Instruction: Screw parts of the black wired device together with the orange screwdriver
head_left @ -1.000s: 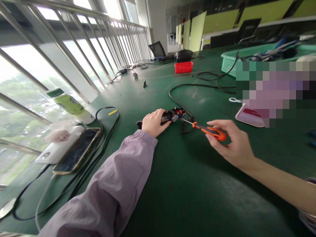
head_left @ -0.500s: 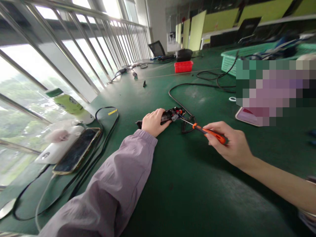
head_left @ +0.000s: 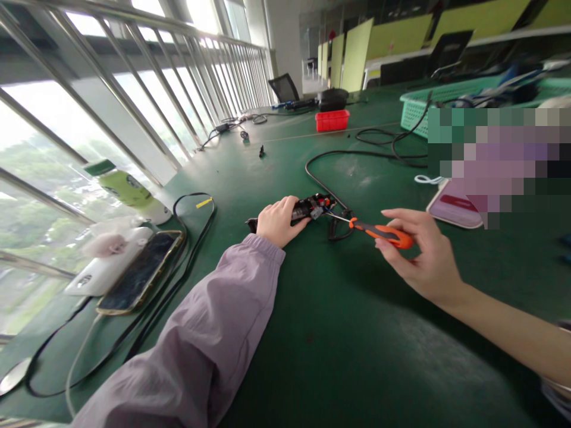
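In the head view, my left hand is wrapped around a slim black device lying on the green table. The device's right end is open, with coloured wires and small red and grey parts showing; its exact kind I cannot tell. My right hand is around an orange and black screwdriver, thumb and fingers spread loosely about the handle. The screwdriver's thin shaft points left to the device's exposed end, where the tip is too small to make out. A black cord loop lies under the shaft.
A phone, a white case and a green bottle stand at the left by the railing. A red basket is at the back. A green basket and another phone are at the right, partly behind a blurred patch.
My right hand's fingers have loosened and spread apart around the screwdriver handle, which sits slightly higher and farther right. My left hand and the device stay put.
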{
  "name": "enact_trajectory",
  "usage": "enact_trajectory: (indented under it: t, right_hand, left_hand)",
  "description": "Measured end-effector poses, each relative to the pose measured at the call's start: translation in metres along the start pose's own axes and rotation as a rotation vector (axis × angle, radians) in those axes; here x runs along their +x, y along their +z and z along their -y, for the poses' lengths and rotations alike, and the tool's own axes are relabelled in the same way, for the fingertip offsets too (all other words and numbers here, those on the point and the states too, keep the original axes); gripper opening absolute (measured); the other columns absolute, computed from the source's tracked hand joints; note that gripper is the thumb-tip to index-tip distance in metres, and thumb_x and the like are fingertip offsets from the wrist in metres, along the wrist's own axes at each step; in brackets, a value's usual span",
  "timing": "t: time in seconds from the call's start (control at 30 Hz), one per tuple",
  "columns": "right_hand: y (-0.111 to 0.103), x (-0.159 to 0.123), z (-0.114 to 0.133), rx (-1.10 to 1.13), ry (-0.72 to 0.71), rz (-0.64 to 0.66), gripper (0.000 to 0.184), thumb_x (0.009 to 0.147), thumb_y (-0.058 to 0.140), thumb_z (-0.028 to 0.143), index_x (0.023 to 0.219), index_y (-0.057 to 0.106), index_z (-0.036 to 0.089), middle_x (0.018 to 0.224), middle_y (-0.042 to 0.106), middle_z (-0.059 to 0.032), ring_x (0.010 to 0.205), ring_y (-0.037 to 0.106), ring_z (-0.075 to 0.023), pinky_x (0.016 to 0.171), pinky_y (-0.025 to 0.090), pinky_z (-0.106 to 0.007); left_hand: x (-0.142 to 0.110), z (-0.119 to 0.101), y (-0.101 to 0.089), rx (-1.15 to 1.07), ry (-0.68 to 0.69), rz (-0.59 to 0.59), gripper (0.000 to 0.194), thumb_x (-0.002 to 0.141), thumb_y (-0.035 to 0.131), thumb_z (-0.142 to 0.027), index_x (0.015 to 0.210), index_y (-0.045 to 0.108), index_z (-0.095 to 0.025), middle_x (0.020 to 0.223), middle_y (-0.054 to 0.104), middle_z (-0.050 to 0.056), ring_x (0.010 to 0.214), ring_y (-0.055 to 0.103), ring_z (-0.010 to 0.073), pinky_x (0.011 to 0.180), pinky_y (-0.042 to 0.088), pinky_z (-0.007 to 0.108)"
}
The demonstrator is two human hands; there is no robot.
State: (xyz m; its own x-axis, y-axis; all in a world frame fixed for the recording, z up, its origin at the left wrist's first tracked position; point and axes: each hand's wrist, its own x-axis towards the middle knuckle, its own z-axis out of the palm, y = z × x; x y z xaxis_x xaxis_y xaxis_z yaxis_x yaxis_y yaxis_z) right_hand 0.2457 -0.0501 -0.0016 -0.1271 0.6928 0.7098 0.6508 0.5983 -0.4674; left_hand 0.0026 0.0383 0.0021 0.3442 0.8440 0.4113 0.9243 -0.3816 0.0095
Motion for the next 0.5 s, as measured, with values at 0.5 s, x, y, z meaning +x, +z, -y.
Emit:
enact_trajectory:
  t: [0.5]
  right_hand:
    - [0.0002,0.0020,0.0014,-0.028,-0.034,-0.052,0.028,0.080,0.056,0.021,0.108,0.051,0.021,0.096,0.064,-0.0069,0.086,0.064,-0.0181,0.075,0.050,-0.030]
  left_hand:
    - [-0.0003,0.0005,0.0005,0.000,0.003,-0.015,0.038,0.080,0.054,-0.048,0.106,0.052,-0.020,0.097,0.065,0.004,0.089,0.063,0.0216,0.073,0.043,0.030]
